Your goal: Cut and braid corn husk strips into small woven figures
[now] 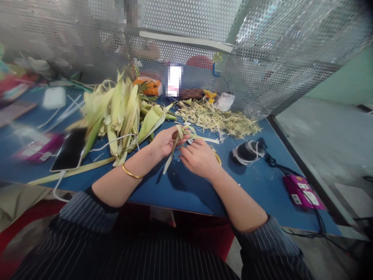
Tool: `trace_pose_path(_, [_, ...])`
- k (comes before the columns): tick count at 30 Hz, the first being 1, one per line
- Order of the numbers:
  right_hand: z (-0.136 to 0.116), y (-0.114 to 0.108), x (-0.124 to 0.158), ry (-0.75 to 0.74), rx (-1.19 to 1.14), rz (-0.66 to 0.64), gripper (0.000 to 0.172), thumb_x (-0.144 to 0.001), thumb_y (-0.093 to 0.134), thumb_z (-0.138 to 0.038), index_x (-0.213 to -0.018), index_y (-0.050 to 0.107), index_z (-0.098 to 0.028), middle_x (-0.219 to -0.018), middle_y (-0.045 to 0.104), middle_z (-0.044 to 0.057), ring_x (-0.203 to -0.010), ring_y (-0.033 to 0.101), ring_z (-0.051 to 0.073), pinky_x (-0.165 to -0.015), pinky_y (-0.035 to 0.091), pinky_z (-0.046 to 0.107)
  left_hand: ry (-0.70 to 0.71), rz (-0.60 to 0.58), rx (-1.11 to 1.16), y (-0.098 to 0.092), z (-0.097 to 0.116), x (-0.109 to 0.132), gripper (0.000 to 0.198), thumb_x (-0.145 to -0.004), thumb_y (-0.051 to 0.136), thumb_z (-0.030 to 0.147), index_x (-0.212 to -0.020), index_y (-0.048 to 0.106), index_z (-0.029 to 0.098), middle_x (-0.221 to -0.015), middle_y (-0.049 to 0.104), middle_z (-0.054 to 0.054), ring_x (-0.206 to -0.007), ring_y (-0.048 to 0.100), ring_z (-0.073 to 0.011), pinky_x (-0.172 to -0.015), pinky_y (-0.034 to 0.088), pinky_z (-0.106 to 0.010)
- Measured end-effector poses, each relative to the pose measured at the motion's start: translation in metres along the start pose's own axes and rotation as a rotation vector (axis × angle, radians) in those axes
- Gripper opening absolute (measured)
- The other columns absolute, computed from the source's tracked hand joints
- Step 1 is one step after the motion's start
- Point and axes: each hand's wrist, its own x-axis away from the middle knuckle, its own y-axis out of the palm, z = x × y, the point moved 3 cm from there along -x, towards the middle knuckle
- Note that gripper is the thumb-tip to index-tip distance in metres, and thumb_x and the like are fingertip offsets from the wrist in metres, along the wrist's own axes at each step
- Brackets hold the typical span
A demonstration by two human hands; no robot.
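Pale green strips of corn husk (180, 132), looped and crossed over one another, are pinched in my left hand (166, 142), one end hanging down toward the table and another sticking out to the right. My right hand (202, 159) is close beside them, its fingers curled and pressed together. A small shiny piece shows at its fingertips, and part of a yellow loop (218, 157) appears behind it; whether the hand grips these I cannot tell. Left of my hands lies a big heap of corn husks (116, 109).
Shredded husk (221, 118) is piled at the back of the blue table (151, 190). A phone (70, 149) with a white cable lies left. To the right are a dark cylinder (246, 153) wrapped in white cord and a purple power strip (303, 191). Perforated mesh stands behind.
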Motion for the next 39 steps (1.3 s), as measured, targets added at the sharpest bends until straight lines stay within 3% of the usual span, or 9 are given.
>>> trace_pose_path(5, [-0.007, -0.003, -0.003, -0.031, 0.062, 0.098, 0.023, -0.099, 0.046, -0.015, -0.107, 0.067, -0.019, -0.083, 0.064, 0.005, -0.08, 0.055, 0.018, -0.083, 0.041, 0.037, 0.006, -0.067, 0.019, 0.007, -0.012, 0.0, 0.018, -0.087, 0.06, 0.018, -0.076, 0.071, 0.009, -0.073, 0.072, -0.008, -0.065, 0.066, -0.0119, -0.066, 0.053, -0.022])
trace_pose_path(12, [-0.01, 0.0, -0.002, -0.041, 0.052, 0.147, 0.021, -0.096, 0.049, -0.012, -0.087, 0.066, -0.02, -0.081, 0.064, 0.004, -0.079, 0.054, 0.018, -0.087, 0.043, 0.038, 0.029, -0.154, 0.018, 0.012, -0.022, 0.003, 0.013, -0.082, 0.066, 0.016, -0.071, 0.069, 0.01, -0.069, 0.07, -0.004, -0.062, 0.061, -0.0088, -0.061, 0.047, -0.019])
trace_pose_path(15, [-0.004, -0.006, 0.002, 0.133, -0.099, 0.304, 0.014, -0.093, 0.053, -0.013, -0.09, 0.063, -0.021, -0.088, 0.067, 0.005, -0.086, 0.058, 0.018, -0.087, 0.044, 0.037, 0.033, -0.126, -0.021, 0.011, -0.018, 0.005, 0.009, -0.081, 0.067, 0.017, -0.076, 0.071, 0.01, -0.072, 0.072, -0.005, -0.064, 0.063, -0.0094, -0.06, 0.048, -0.019])
trace_pose_path(18, [0.014, -0.008, 0.009, 0.541, -0.342, 0.451, 0.007, -0.092, 0.056, -0.019, -0.086, 0.059, -0.021, -0.087, 0.065, 0.005, -0.086, 0.059, 0.02, -0.08, 0.045, 0.036, 0.068, -0.065, -0.106, 0.01, -0.015, 0.008, 0.012, -0.083, 0.064, 0.018, -0.086, 0.073, 0.011, -0.076, 0.073, -0.005, -0.064, 0.067, -0.0109, -0.062, 0.052, -0.021])
trace_pose_path(21, [0.031, 0.003, 0.017, 0.938, -0.659, 0.466, 0.012, -0.088, 0.057, -0.024, -0.076, 0.055, -0.022, -0.075, 0.059, 0.001, -0.073, 0.055, 0.017, -0.071, 0.044, 0.033, 0.111, -0.071, -0.167, 0.011, -0.014, 0.009, 0.015, -0.085, 0.063, 0.023, -0.087, 0.073, 0.012, -0.08, 0.075, -0.008, -0.065, 0.07, -0.0134, -0.065, 0.056, -0.024])
trace_pose_path(23, [0.037, 0.014, 0.019, 1.082, -0.879, 0.428, 0.013, -0.084, 0.058, -0.026, -0.072, 0.055, -0.021, -0.068, 0.056, -0.002, -0.065, 0.052, 0.015, -0.065, 0.043, 0.03, 0.141, -0.079, -0.203, 0.011, -0.014, 0.009, 0.016, -0.085, 0.064, 0.025, -0.086, 0.072, 0.012, -0.079, 0.075, -0.008, -0.065, 0.071, -0.0134, -0.065, 0.056, -0.024])
trace_pose_path(26, [0.039, 0.025, 0.019, 1.169, -1.041, 0.388, 0.014, -0.083, 0.056, -0.028, -0.07, 0.053, -0.022, -0.063, 0.053, -0.004, -0.058, 0.049, 0.013, -0.059, 0.04, 0.028, 0.165, -0.081, -0.267, 0.01, -0.015, 0.008, 0.016, -0.083, 0.067, 0.027, -0.083, 0.071, 0.012, -0.073, 0.073, -0.008, -0.064, 0.07, -0.0131, -0.063, 0.055, -0.023])
trace_pose_path(32, [0.037, 0.017, 0.017, 1.149, -0.804, 0.377, 0.019, -0.085, 0.055, -0.031, -0.07, 0.047, -0.023, -0.063, 0.051, -0.004, -0.06, 0.053, 0.014, -0.061, 0.042, 0.029, 0.205, -0.109, -0.388, 0.011, -0.015, 0.009, 0.019, -0.083, 0.061, 0.027, -0.069, 0.065, 0.013, -0.064, 0.067, -0.005, -0.062, 0.069, -0.0121, -0.062, 0.054, -0.021])
trace_pose_path(39, [0.037, 0.033, 0.022, 1.245, -1.097, 0.397, 0.018, -0.084, 0.058, -0.036, -0.073, 0.05, -0.024, -0.063, 0.052, -0.005, -0.048, 0.052, 0.012, -0.045, 0.048, 0.028, 0.232, -0.186, -0.381, 0.014, -0.012, 0.012, 0.012, -0.069, 0.059, 0.016, -0.075, 0.069, 0.012, -0.074, 0.071, -0.006, -0.066, 0.069, -0.0127, -0.07, 0.057, -0.026])
